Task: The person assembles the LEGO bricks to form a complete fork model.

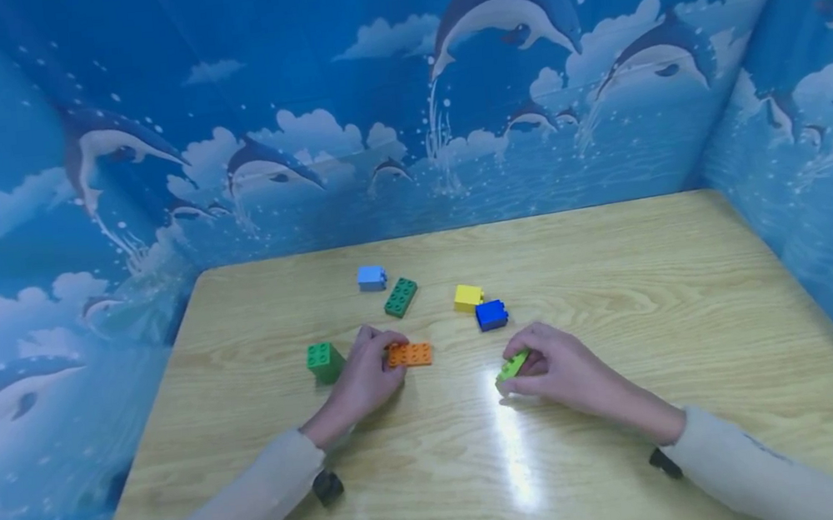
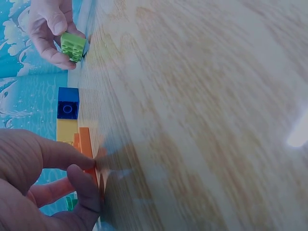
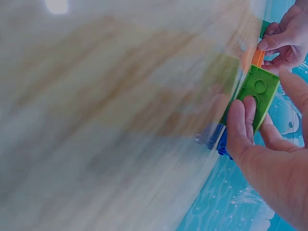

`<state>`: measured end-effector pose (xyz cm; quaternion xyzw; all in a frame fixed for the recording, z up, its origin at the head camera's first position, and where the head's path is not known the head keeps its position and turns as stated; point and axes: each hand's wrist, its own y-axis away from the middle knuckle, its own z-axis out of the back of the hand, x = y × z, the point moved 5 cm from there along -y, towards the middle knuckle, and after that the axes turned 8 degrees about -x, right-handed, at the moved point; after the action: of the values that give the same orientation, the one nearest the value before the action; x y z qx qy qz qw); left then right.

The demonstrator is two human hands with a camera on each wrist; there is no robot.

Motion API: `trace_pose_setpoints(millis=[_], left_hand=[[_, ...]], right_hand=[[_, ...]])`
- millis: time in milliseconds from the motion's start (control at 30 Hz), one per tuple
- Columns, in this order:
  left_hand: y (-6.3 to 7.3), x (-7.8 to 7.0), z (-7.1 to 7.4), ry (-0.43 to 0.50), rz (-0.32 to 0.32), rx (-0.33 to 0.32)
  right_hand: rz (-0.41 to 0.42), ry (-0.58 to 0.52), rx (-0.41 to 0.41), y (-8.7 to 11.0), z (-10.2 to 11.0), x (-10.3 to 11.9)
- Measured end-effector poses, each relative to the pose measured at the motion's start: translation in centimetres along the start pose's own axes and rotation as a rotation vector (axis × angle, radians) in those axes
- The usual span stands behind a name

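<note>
My left hand (image 1: 365,374) pinches the left end of an orange toy brick (image 1: 415,355) lying studs up on the table. In the left wrist view, thumb and finger meet at the edge of that brick. To the right, my right hand (image 1: 558,368) holds a lime green toy brick (image 1: 512,365) between thumb and fingers, tilted on its side. The right wrist view shows the hollow underside of the lime brick (image 3: 260,86), with fingertips against it. Just left of my left hand, a green brick block (image 1: 324,362) stands upright.
Behind the hands lie a light blue brick (image 1: 371,278), a dark green brick (image 1: 401,297), a yellow brick (image 1: 469,298) and a dark blue brick (image 1: 492,315), the last two side by side. A dolphin-print backdrop (image 1: 351,208) borders the wooden table (image 1: 614,274) at the back and sides.
</note>
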<state>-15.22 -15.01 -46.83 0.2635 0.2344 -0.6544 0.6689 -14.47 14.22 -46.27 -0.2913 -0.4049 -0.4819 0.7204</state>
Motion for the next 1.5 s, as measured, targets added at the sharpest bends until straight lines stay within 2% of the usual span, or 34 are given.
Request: trace_pose_setpoints(millis=[167,333,633,800,1100,1367,1500], left_hand=[[0.0,0.0,0.0,0.003,-0.006,0.001],[0.0,0.0,0.0,0.006,-0.019,0.002],[0.3,-0.2,0.1,0.017,-0.044,0.014],[0.6,-0.2,0.0,0.008,-0.042,0.019],[0.9,-0.4,0.0,0.017,-0.063,0.025],[1.2,-0.4,0.0,0.023,-0.087,0.029],[1.2,-0.1,0.0,0.022,-0.073,0.03]], right_hand=[[0.037,0.015,-0.004,0.3,0.2,0.0],[0.041,0.046,-0.024,0.3,0.6,-0.1],[0.014,0.075,0.0,0.1,1.2,-0.7],[-0.009,0.063,0.039,0.2,1.3,-1.1],[-0.064,0.113,0.088,0.1,1.5,-1.5],[-0.027,0.153,0.112,0.3,1.6,-1.3],[0.018,0.184,0.113,0.2,1.7,-1.2]])
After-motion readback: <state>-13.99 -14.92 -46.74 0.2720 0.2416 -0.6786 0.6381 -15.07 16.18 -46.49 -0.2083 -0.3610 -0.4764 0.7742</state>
